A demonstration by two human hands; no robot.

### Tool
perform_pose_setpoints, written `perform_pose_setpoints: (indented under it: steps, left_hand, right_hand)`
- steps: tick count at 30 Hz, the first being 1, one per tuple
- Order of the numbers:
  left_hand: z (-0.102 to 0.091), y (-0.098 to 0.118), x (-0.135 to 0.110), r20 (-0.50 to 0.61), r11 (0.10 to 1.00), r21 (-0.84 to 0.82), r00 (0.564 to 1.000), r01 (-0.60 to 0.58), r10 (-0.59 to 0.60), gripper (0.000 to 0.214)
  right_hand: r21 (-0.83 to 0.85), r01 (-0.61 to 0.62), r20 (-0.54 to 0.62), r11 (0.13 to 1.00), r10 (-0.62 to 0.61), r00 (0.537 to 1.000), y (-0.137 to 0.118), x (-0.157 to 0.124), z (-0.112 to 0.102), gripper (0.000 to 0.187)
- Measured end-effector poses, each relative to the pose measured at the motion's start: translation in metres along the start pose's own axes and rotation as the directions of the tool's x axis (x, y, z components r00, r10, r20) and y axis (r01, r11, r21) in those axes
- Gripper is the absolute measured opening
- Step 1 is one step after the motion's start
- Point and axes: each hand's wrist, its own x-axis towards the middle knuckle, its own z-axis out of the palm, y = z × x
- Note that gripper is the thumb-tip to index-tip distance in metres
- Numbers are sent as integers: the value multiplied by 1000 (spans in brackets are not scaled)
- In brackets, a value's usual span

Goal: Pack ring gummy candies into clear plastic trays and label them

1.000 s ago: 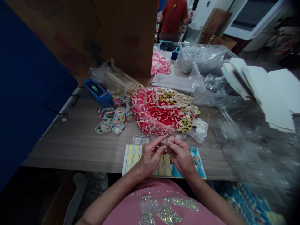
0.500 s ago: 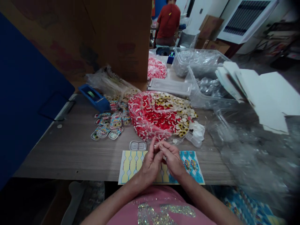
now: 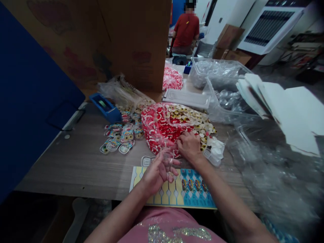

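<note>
My left hand point(image 3: 158, 173) is palm up over the sticker sheet point(image 3: 174, 192), its fingers loosely curled. A small clear plastic case point(image 3: 166, 154) sits at its thumb and fingertips, blurred. My right hand point(image 3: 189, 145) reaches into the open plastic bag point(image 3: 149, 135), its bent fingertips down among small red-and-white pieces point(image 3: 162, 126). What those fingertips pinch is hidden. Round yellow-and-white eye-like pieces point(image 3: 202, 125) lie at the right of the same bag. A clear case point(image 3: 146, 161) rests on the table left of my left hand, partly covered by it.
Filled cases point(image 3: 126, 135) are heaped at the left, near a blue tape dispenser point(image 3: 106, 108). Clear bins point(image 3: 215, 116) of plastic parts stand at the back right, with white cards point(image 3: 288, 108) in front. A cardboard box point(image 3: 136, 44) walls the back. A person in red point(image 3: 186, 32) sits beyond.
My hands were together over the sheet. They have parted: the right has moved forward into the bag, and the left has turned palm up. The view has shifted slightly.
</note>
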Motion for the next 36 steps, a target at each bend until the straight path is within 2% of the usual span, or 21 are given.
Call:
perform_pose_setpoints:
  steps: [2, 4, 5, 7, 9, 10, 12, 15, 19, 21, 25, 28, 30, 31, 33, 36]
  left_hand:
    - [-6, 6, -4, -3, 1000, -12, 1000, 28, -28, 45]
    - [-10, 8, -7, -33, 1000, -4, 999, 31, -31, 44]
    - [-10, 8, -7, -50, 1000, 1, 998, 25, -25, 44]
    - [-6, 3, -4, -65, 1000, 6, 998, 10, -9, 43]
    - [1, -4, 0, -61, 1000, 7, 998, -18, 18, 43]
    - [5, -8, 3, -54, 999, 11, 998, -36, 37, 42]
    - [11, -15, 6, -47, 997, 28, 996, -76, 77, 41]
    - [13, -21, 6, -74, 992, 52, 990, -113, 117, 38]
    - [5, -23, 1, -144, 989, 81, 981, -123, 133, 34]
    - [2, -24, -1, -168, 989, 97, 977, -115, 130, 32]
    - [-1, -28, -1, -222, 992, 103, 970, -76, 98, 32]
    - [-2, -29, 0, -233, 995, 93, 971, -36, 57, 34]
    - [-4, -27, 0, -258, 996, 89, 966, -6, 29, 34]
    - [-5, -27, 0, -278, 996, 87, 960, 7, 18, 33]
    - [-5, -25, 0, -312, 997, 77, 950, 16, 9, 33]
    - [-1, -25, 0, -292, 999, 41, 956, 12, 1, 34]
  right_hand:
    - [60, -15, -51, 998, 18, 999, 5, -8, -2, 19]
    - [258, -15, -83, 966, 38, 996, 12, -18, -9, 18]
    - [397, -12, -69, 918, 43, 997, 14, -24, -14, 18]
    - [647, -13, 9, 762, 9, 1000, 13, -34, -26, 19]
    - [756, -22, 80, 654, -59, 995, 4, -44, -38, 18]
    - [756, -11, 89, 654, -87, 992, -2, -48, -42, 17]
    - [679, 50, 41, 732, -107, 993, -16, -56, -48, 16]
    - [507, 126, -83, 853, -97, 992, -32, -64, -44, 12]
    - [491, 123, -207, 863, -21, 978, -42, -73, -27, 9]
    - [478, 127, -233, 869, -14, 972, -46, -77, -18, 9]
    - [449, 208, -154, 869, -155, 976, -46, -77, -10, 18]
    - [538, 254, -112, 804, -230, 967, -25, -69, -18, 20]
    - [527, 218, -130, 822, -175, 976, 1, -61, -27, 20]
    - [464, 177, -143, 868, -124, 982, 16, -57, -32, 19]
    - [225, 71, -163, 972, -34, 986, 44, -49, -38, 13]
    - [-32, 36, -77, 999, -38, 996, 68, -44, -38, 8]
